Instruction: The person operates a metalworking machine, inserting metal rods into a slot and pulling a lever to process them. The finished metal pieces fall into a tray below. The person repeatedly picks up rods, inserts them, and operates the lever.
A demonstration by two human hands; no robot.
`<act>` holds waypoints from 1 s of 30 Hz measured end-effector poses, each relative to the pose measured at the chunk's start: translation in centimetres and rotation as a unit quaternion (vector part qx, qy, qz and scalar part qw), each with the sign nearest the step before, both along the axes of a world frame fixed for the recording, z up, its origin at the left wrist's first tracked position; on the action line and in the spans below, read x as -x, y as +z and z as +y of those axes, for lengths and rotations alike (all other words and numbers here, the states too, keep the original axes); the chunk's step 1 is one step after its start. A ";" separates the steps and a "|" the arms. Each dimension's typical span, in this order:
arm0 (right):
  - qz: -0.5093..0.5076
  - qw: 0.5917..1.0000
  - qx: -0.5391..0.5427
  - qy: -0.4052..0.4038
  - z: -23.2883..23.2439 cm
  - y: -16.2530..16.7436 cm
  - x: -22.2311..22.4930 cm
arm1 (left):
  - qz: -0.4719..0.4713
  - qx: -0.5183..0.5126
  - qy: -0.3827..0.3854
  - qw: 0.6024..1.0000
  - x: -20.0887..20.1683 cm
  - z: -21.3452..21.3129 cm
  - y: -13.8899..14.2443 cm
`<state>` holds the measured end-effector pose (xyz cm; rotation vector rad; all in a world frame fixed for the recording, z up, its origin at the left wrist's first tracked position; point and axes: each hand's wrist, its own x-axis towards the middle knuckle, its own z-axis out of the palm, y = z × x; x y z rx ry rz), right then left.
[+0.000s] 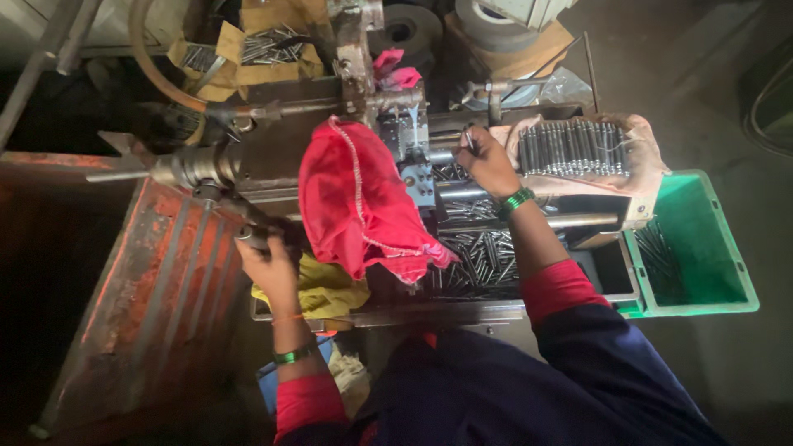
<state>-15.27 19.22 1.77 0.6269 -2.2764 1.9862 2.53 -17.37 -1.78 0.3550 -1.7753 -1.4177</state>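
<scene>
While the left hand (268,266) grips a machine lever (248,219), a red cloth (359,202) hangs over the machine's middle; the right hand (487,161) pinches a small metal pin (468,139) beside stacked pins (574,149), with a green bin (702,244) rightmost.

The red cloth (359,198) hid the machine's middle. The left hand (268,264) covered the end of the lever (239,216). What the right hand (487,161) pinched was too small to tell. The green crate's (702,301) contents lay in shadow.
</scene>
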 end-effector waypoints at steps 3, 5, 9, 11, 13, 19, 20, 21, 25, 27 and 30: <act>-0.011 1.000 0.008 0.009 0.5 -0.1 0.6 | 0.037 -0.125 -0.060 0.990 1.8 -0.1 -0.3; -0.056 0.998 0.021 0.015 0.9 -0.3 1.0 | 0.040 -0.142 -0.040 0.988 2.5 0.3 -0.6; -0.014 0.999 0.023 0.030 1.8 -0.8 1.7 | 0.031 -0.137 -0.008 0.990 2.8 1.7 -0.9; 0.004 1.000 0.006 0.024 2.2 -1.2 2.0 | 0.031 -0.128 -0.001 0.991 2.9 2.1 -0.8; 0.002 1.000 0.001 0.022 2.6 -1.4 2.5 | 0.043 -0.102 -0.003 0.994 3.2 2.4 -0.5; -0.029 0.999 -0.007 0.015 3.3 -1.8 3.0 | 0.033 -0.110 -0.015 0.993 3.8 2.8 -0.8; 0.010 1.000 -0.026 0.009 3.4 -1.8 3.1 | 0.040 -0.104 -0.015 0.994 3.9 2.8 -1.0; 0.049 0.998 -0.044 0.004 3.5 -1.9 3.2 | 0.048 -0.098 -0.015 0.994 4.1 2.7 -1.1; 0.063 0.997 -0.039 0.006 3.7 -2.3 3.4 | 0.028 -0.055 0.024 0.998 4.5 2.5 -1.8; 0.071 0.997 -0.031 0.014 3.9 -2.5 3.3 | 0.011 -0.084 0.030 0.996 4.6 2.6 -2.0; 0.089 0.995 -0.053 0.005 4.2 -2.5 3.1 | 0.013 -0.059 0.027 0.998 4.5 2.8 -2.1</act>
